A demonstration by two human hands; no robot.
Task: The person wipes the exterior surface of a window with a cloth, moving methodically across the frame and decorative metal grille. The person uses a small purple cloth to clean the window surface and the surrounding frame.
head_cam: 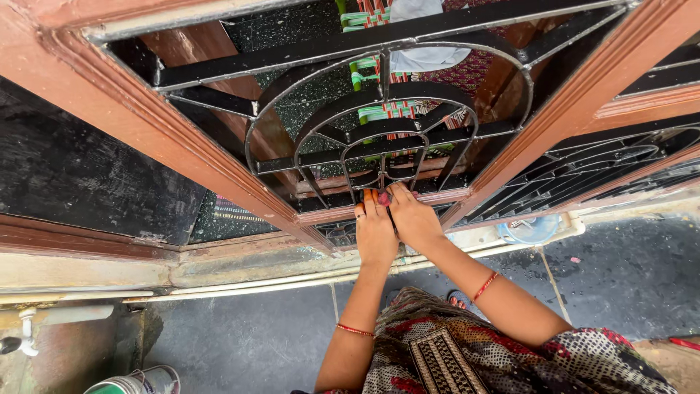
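Observation:
A black iron window grille [379,138] with curved bars sits in a brown wooden frame [182,157]. Both of my hands are at the bottom middle of the grille, side by side. My left hand [375,235] lies with its fingers stretched out, the tips touching the lower wooden rail [328,214]. My right hand [414,219] is curled around a small pink-red object [384,198] pressed against the base of the bars. What that object is cannot be made out. Red bangles show on both wrists.
A paint can [138,381] stands on the dark floor at bottom left, near a white pipe fitting [29,332]. A light blue bowl [530,228] rests on the sill to the right. A second grille panel [612,164] adjoins on the right. Striped cloth [379,73] shows behind the bars.

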